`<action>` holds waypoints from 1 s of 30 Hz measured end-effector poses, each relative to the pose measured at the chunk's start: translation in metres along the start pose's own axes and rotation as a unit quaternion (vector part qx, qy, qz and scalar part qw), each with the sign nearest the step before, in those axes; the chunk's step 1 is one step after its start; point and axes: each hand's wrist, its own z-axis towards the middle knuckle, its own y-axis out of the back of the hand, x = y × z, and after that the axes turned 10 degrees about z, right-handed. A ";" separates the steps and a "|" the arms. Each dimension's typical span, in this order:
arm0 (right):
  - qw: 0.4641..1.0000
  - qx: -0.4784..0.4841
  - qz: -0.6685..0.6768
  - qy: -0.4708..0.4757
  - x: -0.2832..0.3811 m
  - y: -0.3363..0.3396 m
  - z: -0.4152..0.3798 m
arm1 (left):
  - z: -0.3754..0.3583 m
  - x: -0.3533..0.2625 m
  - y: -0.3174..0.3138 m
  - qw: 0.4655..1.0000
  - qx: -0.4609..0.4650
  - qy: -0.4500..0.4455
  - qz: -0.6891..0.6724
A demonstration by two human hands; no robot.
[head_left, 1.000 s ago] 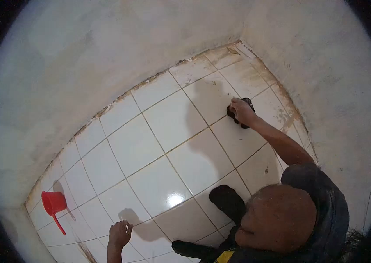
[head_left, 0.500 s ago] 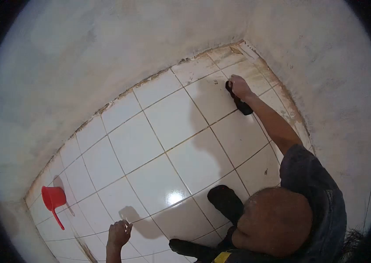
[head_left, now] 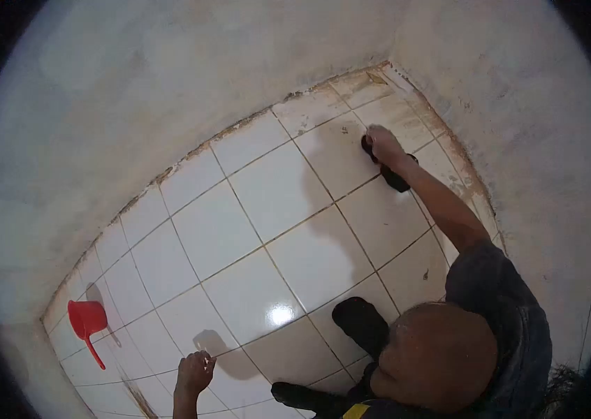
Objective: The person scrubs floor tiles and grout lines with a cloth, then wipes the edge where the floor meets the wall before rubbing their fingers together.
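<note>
On the white tiled floor [head_left: 225, 230], near the upper right corner, my right hand [head_left: 385, 145] is closed around a black elongated brush-like tool [head_left: 398, 180]. Its dark ends show on both sides of the hand, which hides the middle. At the lower left, my left hand [head_left: 195, 371] hangs over the tiles with its fingers curled in. Something pale and small shows at its fingertips, too small to name. A red plastic dipper [head_left: 87, 318] with a long handle is on the floor at the far left.
Stained pale walls [head_left: 170, 91] meet the tiles along a dirty brown edge. Brown grime [head_left: 372, 87] marks the corner tiles. Two black-clad feet [head_left: 360, 320] are at the lower middle, beside a rounded bare part of the body [head_left: 442, 356]. A brown streak [head_left: 140, 399] runs at lower left.
My right hand and the black tool have shifted slightly down and to the right. My left hand is slightly farther right, still curled.
</note>
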 end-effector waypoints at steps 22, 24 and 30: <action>0.998 -0.022 -0.009 0.060 -0.006 -0.002 0.016 | -0.011 0.005 -0.005 0.999 0.022 0.029 -0.015; 1.000 0.012 0.001 0.001 -0.016 -0.008 0.029 | -0.011 0.003 -0.002 0.998 0.042 0.034 -0.021; 0.995 0.094 0.012 -0.017 -0.015 0.005 -0.010 | -0.011 0.004 0.007 0.998 0.041 0.044 -0.012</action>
